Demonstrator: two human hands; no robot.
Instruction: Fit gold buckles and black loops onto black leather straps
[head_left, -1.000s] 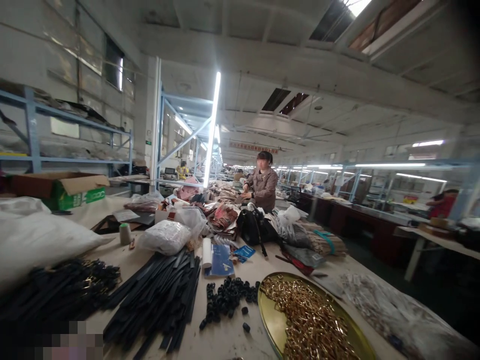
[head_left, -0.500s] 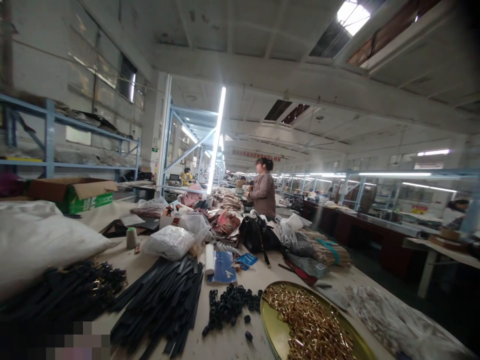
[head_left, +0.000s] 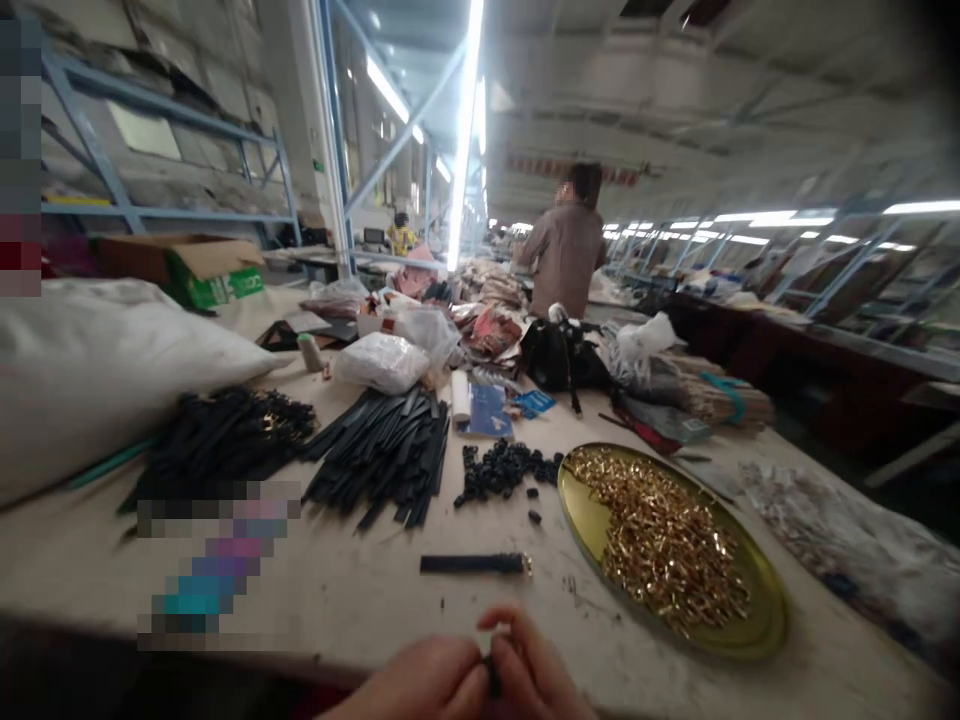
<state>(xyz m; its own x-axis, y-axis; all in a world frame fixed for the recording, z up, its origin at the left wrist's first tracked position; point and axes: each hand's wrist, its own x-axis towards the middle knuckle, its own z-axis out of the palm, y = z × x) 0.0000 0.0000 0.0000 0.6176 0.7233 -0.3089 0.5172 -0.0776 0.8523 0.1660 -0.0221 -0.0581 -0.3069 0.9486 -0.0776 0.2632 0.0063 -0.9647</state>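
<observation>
At the bottom centre, my left hand (head_left: 431, 675) and my right hand (head_left: 525, 665) meet at the table's front edge, fingers pressed together. A small dark piece (head_left: 492, 676) shows between them, mostly hidden, too small to name. Just beyond my hands lies a black strap with a gold-coloured buckle (head_left: 472, 564). Farther off are a pile of black strips (head_left: 386, 455) and a heap of small black loops (head_left: 506, 470). To the right, a round gold tray (head_left: 589, 515) holds many gold-coloured metal pieces (head_left: 675, 545).
Dark straps with gold-coloured fittings (head_left: 225, 440) lie beside a big white sack (head_left: 112, 370) at left. Plastic bags (head_left: 382, 362), a black bag (head_left: 562, 355) and bundled strips (head_left: 720, 395) lie farther back. A person (head_left: 568, 245) stands beyond the table.
The view has tilted down, bringing both my hands, the single buckled strap and the table's front edge into sight. The person beyond has turned further away.
</observation>
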